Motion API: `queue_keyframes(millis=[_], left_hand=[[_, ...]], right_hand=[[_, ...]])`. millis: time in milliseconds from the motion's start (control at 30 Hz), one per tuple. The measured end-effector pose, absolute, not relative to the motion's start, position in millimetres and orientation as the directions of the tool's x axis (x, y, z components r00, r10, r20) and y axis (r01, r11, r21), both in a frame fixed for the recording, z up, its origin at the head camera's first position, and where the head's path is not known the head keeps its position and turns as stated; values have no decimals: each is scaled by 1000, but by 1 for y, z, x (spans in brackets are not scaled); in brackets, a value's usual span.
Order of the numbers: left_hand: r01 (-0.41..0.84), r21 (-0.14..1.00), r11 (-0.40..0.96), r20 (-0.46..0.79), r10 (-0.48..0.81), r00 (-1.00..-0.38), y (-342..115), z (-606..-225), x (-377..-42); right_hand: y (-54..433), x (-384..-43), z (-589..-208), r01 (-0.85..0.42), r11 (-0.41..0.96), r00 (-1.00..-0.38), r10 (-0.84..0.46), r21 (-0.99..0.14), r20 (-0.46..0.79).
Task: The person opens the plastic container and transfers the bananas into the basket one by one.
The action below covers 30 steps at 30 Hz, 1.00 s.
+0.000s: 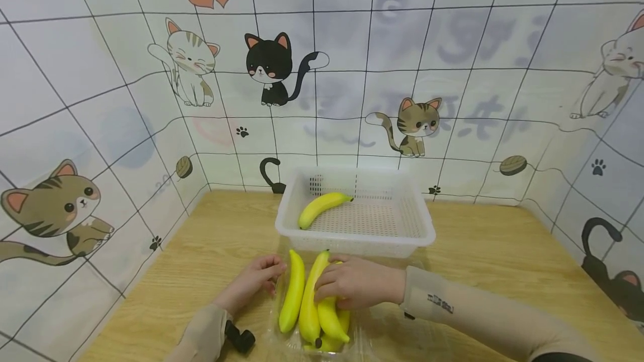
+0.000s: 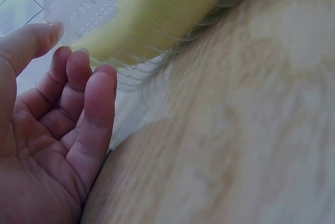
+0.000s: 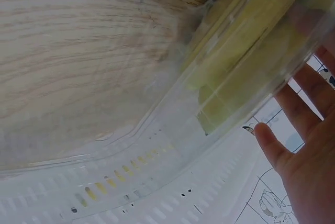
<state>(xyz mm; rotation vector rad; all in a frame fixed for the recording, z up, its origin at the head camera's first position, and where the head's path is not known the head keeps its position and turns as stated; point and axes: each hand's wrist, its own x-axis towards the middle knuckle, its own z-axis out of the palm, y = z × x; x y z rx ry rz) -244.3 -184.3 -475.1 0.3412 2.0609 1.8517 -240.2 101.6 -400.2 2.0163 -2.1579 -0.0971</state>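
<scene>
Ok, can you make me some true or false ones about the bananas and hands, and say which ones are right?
1. One banana lies in the white plastic basket. True.
2. The left hand is inside the basket. False: it is at the left side of the clear plastic container.
3. The right hand is over the bananas in the clear container. True.
4. The clear container is behind the basket, by the wall. False: it is in front of the basket, nearer the person.
5. A black-and-white cat is pictured on the wall. True.
6. The bananas are green all over. False: they are mostly yellow.
</scene>
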Motion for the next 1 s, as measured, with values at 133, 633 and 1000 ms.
queue_keyframes(millis=[133, 633, 1000], left_hand=[[-50, 993, 107, -89, 402, -911, -184, -475, -244], [-87, 993, 84, -112, 383, -917, -186, -477, -245], [-56, 994, 99, -91, 405, -910, -186, -477, -244]], right_hand=[[101, -242, -401, -985, 65, -48, -993, 161, 105], [102, -245, -400, -994, 40, -27, -992, 106, 119], [104, -245, -399, -993, 49, -35, -992, 111, 120]])
